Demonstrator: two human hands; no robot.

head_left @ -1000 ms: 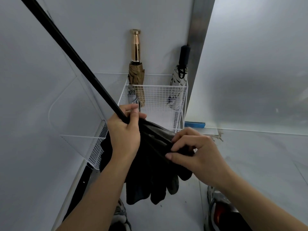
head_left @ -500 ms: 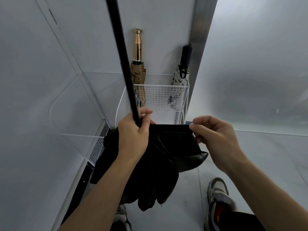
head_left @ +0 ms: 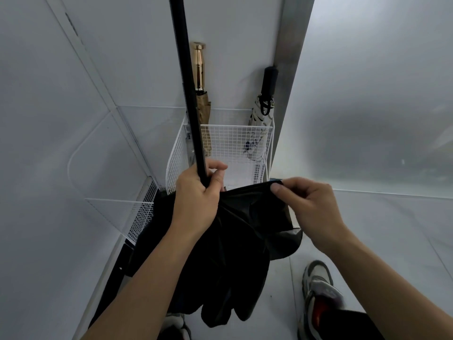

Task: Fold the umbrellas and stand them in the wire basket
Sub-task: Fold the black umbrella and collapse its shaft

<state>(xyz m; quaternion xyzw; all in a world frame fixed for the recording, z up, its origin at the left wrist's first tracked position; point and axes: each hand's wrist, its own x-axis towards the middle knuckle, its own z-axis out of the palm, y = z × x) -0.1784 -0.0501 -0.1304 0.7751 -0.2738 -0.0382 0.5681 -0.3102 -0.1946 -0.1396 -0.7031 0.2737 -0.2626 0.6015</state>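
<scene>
Canopy (head_left: 235,253) hangs below left-hand grip (head_left: 196,195), shaft (head_left: 187,94) upright above

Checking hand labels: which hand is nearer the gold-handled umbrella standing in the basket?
Left. The left hand grips the black shaft just in front of the gold-handled umbrella; the right hand pinches black fabric farther right.

The black umbrella shaft (head_left: 188,94) runs off the top edge. The black canopy (head_left: 232,253) covers the near rim of the wire basket (head_left: 235,143). The left shoe (head_left: 175,323) is cropped at the bottom edge.
</scene>
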